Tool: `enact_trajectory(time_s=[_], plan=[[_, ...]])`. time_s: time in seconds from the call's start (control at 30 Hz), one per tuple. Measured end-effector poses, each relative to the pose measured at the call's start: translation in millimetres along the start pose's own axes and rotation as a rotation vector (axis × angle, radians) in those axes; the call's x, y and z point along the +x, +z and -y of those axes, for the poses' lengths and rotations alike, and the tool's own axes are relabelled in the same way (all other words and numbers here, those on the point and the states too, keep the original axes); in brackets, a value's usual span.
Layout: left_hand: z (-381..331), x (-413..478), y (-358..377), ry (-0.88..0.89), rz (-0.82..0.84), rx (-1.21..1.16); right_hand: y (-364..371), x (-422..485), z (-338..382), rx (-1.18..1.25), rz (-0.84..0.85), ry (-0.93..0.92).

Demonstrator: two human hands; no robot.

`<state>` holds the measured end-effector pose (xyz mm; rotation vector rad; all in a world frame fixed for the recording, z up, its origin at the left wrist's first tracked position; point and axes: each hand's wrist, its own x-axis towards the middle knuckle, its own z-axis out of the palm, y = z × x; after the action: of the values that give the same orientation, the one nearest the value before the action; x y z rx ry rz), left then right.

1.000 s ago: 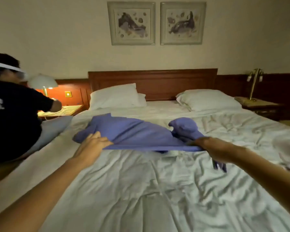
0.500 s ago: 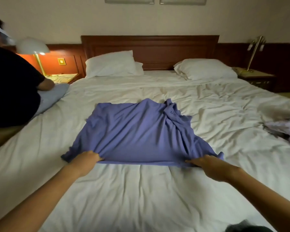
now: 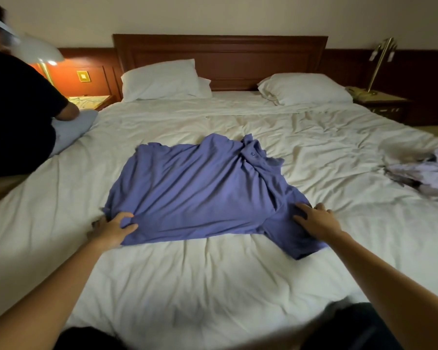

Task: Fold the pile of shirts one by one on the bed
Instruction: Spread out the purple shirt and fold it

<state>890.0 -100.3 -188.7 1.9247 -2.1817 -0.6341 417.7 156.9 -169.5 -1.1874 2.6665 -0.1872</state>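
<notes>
Purple shirt (image 3: 200,188) is lying spread, unfolded, mid bed (image 3: 213,286); left grip (image 3: 111,229) is pinching its near hem corner, right grip (image 3: 316,221) pressing flat-fingered on its sleeve; pile (image 3: 420,173) is waiting at right edge.

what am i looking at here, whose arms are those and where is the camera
No machine here: a person wears a camera on the head, so this single view looks forward and down along their own two arms. A blue shirt lies spread, wrinkled, on the white bed. The left hand pinches its near corner; the right hand rests flat on the fabric, fingers straight. More pale clothes lie at the bed's right edge. Two pillows sit by the headboard, and another person in black is at the left.
</notes>
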Motion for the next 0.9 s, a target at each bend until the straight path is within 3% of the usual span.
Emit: enact_trajectory(time_s=[0.13,0.23,0.43,0.47,0.53,0.6,0.67,0.77,0.83,0.9], plan=[[2,5,4,0.066,-0.128,-0.172,-11,1,-7,0.017,0.048,-0.150],[7,5,-7,0.000,-0.169,-0.383,-28,3,-24,-0.041,0.096,-0.201],[11,3,-32,-0.114,0.040,-0.447,-51,2,-24,-0.245,0.384,-0.074],[14,8,-34,-0.114,0.004,-0.404,-50,2,-18,-0.269,0.340,-0.080],[20,14,-32,-0.093,-0.132,-0.339,-38,5,-4,-0.294,0.070,-0.132],[21,16,-25,-0.109,-0.199,-0.342,-15,4,17,-0.134,-0.140,-0.273],[19,21,-16,-0.144,-0.227,-0.401,12,4,41,-0.035,-0.077,-0.423],[14,35,-11,-0.185,-0.178,-0.585,53,9,56,-0.166,0.071,-0.406],[15,41,-15,-0.210,-0.140,-0.698,62,14,52,-0.216,0.050,-0.399],[25,40,-32,-0.227,-0.228,-0.624,59,12,47,-0.241,-0.025,-0.477]])
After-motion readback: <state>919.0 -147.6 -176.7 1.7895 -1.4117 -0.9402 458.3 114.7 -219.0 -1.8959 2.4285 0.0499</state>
